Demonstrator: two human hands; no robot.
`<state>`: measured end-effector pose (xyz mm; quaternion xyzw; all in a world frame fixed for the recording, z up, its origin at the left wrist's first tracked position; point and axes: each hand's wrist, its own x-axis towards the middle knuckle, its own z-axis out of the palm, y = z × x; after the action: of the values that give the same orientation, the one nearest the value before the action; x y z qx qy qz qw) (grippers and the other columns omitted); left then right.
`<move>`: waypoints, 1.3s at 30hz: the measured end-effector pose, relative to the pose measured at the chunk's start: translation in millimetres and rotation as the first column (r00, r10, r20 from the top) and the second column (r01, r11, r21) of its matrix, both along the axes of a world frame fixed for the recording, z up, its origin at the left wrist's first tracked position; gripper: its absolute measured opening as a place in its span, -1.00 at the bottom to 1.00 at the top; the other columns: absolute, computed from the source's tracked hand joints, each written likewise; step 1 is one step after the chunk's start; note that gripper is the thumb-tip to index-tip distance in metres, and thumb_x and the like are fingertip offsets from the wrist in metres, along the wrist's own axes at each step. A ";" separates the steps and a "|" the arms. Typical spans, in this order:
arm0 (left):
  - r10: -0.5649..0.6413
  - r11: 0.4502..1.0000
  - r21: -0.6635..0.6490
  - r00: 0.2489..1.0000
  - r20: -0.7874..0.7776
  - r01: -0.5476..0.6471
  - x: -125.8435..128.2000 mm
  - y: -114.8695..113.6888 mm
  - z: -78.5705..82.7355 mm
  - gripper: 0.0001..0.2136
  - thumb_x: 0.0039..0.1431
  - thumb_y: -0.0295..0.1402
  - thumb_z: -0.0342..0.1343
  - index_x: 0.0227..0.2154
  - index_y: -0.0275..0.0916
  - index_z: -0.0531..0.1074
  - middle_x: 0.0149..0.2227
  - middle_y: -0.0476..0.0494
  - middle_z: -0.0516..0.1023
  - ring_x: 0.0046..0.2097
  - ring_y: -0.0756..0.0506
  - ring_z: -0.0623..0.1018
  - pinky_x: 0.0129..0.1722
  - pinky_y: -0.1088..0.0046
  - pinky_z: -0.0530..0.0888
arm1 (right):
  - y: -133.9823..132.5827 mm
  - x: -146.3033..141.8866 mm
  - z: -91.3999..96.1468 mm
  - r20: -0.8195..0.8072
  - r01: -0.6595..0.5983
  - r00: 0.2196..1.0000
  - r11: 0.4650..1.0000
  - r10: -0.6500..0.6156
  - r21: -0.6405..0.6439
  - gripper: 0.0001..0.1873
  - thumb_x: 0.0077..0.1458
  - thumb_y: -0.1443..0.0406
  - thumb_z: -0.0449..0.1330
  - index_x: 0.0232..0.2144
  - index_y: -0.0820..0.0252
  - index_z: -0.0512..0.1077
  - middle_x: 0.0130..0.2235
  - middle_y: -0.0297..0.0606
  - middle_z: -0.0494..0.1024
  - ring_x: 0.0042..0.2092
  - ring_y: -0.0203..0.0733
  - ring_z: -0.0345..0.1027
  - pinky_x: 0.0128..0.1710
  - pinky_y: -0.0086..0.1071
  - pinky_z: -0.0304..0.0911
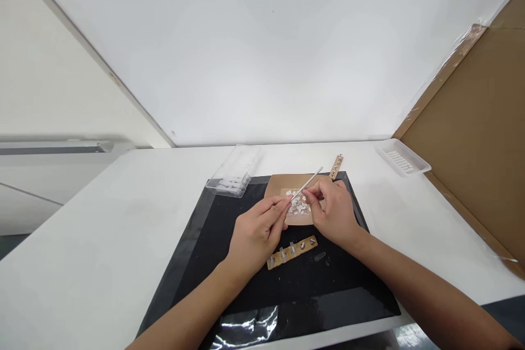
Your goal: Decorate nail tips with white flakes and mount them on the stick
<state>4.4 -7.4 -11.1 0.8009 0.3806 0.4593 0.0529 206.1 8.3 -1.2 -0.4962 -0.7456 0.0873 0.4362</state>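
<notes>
My left hand [258, 227] pinches the lower end of a thin silvery stick [309, 179], which slants up to the right. Close beside the stick, the thumb and index finger of my right hand [334, 209] are pressed together; whatever sits between them is too small to make out. Beneath both hands lies a tan sheet [275, 185] bearing a heap of small white and clear chips [298, 205]. Nearer to me, a wooden strip [292, 252] carries several clear nail-shaped pieces and metal studs. One loose clear piece [320, 256] rests by its right end.
A black mat [229, 229] covers part of the white table [102, 219]. Behind it stand a clear plastic box [235, 169], a second studded strip [336, 167] and a white tray [404, 158]. A cardboard panel [471, 120] borders the right side, a white wall the back.
</notes>
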 end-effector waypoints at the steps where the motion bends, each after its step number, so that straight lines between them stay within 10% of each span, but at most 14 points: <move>1: 0.004 1.000 0.002 1.000 -0.002 -0.004 -0.1 0.1 -0.8 -0.76 0.46 -0.51 0.10 0.02 -0.23 0.63 -0.07 -0.16 0.70 -0.47 0.11 0.58 -0.32 0.59 0.61 | 0.4 -0.4 -0.2 -0.001 0.024 1.000 1.000 -0.024 0.007 -0.77 0.38 0.30 0.18 -0.39 0.11 0.36 -0.42 -0.37 0.58 -0.38 -0.19 0.44 -0.16 -0.21 0.10; 25: 0.058 0.998 -0.002 0.998 -0.016 -0.058 0.8 0.3 -1.1 -0.79 0.47 -0.44 0.11 0.00 -0.20 0.63 -0.08 -0.15 0.72 -0.28 -0.01 0.69 -0.27 0.53 0.62 | -3.5 -2.7 1.0 0.031 -0.041 0.999 0.998 0.039 0.047 -0.81 0.38 0.30 0.20 -0.36 0.13 0.41 -0.44 -0.41 0.57 -0.40 -0.24 0.43 -0.19 -0.23 0.06; 30: 0.220 0.975 0.033 0.973 -0.076 -0.218 -6.0 8.4 0.3 -0.81 0.47 -0.37 0.11 -0.01 -0.21 0.61 -0.14 -0.12 0.73 -0.29 -0.03 0.69 -0.23 0.49 0.60 | -3.4 1.1 -2.0 0.015 -0.009 1.000 0.993 0.007 0.118 -0.77 0.40 0.28 0.22 -0.36 0.14 0.39 -0.44 -0.43 0.57 -0.41 -0.25 0.44 -0.20 -0.22 0.04; 39: 0.583 0.780 -0.067 0.761 -0.285 -0.623 -29.3 30.0 3.0 -0.70 0.44 -0.27 0.04 0.05 -0.20 0.60 -0.04 -0.17 0.74 -0.14 -0.22 0.71 -0.24 0.33 0.55 | -5.4 3.8 -2.4 0.054 -0.016 0.999 0.970 0.003 0.243 -0.76 0.44 0.27 0.23 -0.34 0.13 0.39 -0.43 -0.43 0.58 -0.43 -0.28 0.39 -0.21 -0.23 0.05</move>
<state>-24.9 22.6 -8.0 0.6795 0.6569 0.3160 -0.0832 209.9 2.9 -3.6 -0.4378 -0.7644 -0.0161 0.4731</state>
